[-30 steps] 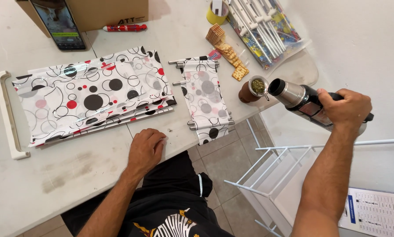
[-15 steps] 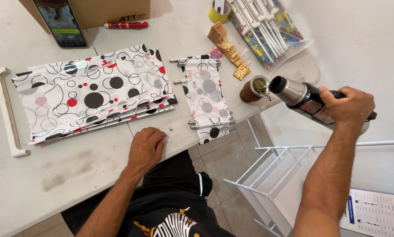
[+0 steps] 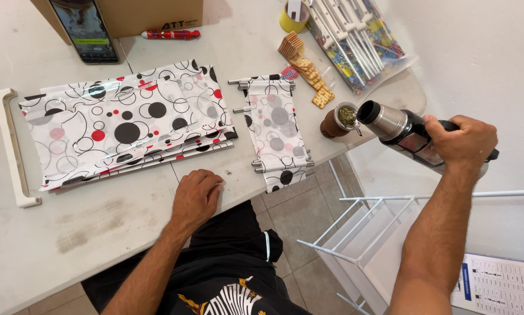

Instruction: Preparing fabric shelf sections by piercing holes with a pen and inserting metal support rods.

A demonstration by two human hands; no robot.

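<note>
The worktop (image 3: pixel 69 256) spreads pale across the left and upper part of the view, its near right corner rounded. On it lies a wide stack of spotted fabric panels (image 3: pixel 127 122), and to their right a narrower fabric strip (image 3: pixel 276 125) threaded on metal rods, its long axis running away from the person and its near end hanging over the edge.

Off the corner to the right, the flask (image 3: pixel 399 128) is held almost level, its long axis running left to right with a slight upward tilt toward the mouth. Its steel mouth points left and stands just beside the rim of the cup (image 3: pixel 342 119), a small brown gourd packed with green herb, which sits at the corner's edge.

The right hand (image 3: pixel 457 140) is clamped around the dark rear part of the flask, so it is the nearer hand to the cup, which lies to its left. The left hand (image 3: pixel 196 195) rests palm down on the worktop, fingers loosely spread, holding nothing, well apart from both.
</note>
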